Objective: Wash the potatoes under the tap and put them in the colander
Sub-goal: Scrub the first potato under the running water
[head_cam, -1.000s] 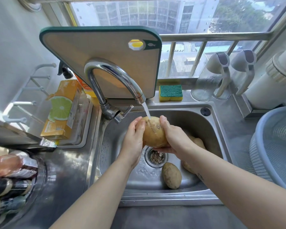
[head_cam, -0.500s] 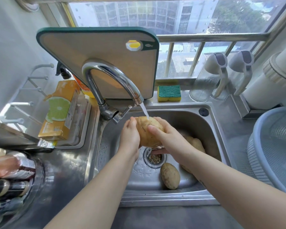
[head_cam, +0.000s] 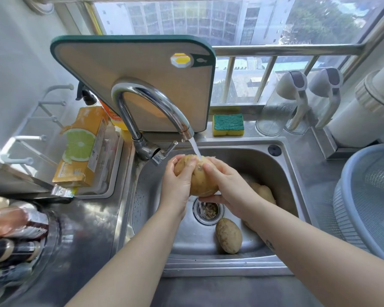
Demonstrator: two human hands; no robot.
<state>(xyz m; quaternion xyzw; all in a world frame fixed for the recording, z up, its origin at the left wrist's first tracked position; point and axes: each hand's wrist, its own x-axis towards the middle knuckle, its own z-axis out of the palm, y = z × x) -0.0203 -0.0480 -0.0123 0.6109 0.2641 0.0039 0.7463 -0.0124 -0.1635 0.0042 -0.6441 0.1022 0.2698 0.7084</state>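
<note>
Grips a large potato with the left hand, fingers curled over its left side and top. Clasps the same potato from the right with the right hand, fingertips pressed on the upper face and thumb tucked underneath. Holds it off the basin floor, above the drain strainer and directly under the thin stream of water running from the curved chrome tap. Catches that water on the top of the potato, between the two sets of fingertips. Leaves a second potato lying on the floor of the steel sink, near the front wall and just right of the strainer. Hides most of a third potato behind the right wrist, towards the sink's right wall. Places the blue-grey colander on the counter well to the right of the sink, cut off by the frame edge, with only part of its mesh in view. Further back, shows a green-edged cutting board propped upright behind the tap, a green-and-yellow sponge on the ledge just to its right, and two clear jugs with grey lids by the window rail. To the left of the sink, shows an orange box printed with a lime slice, lying in a tray, and bottles at the lower left edge.
</note>
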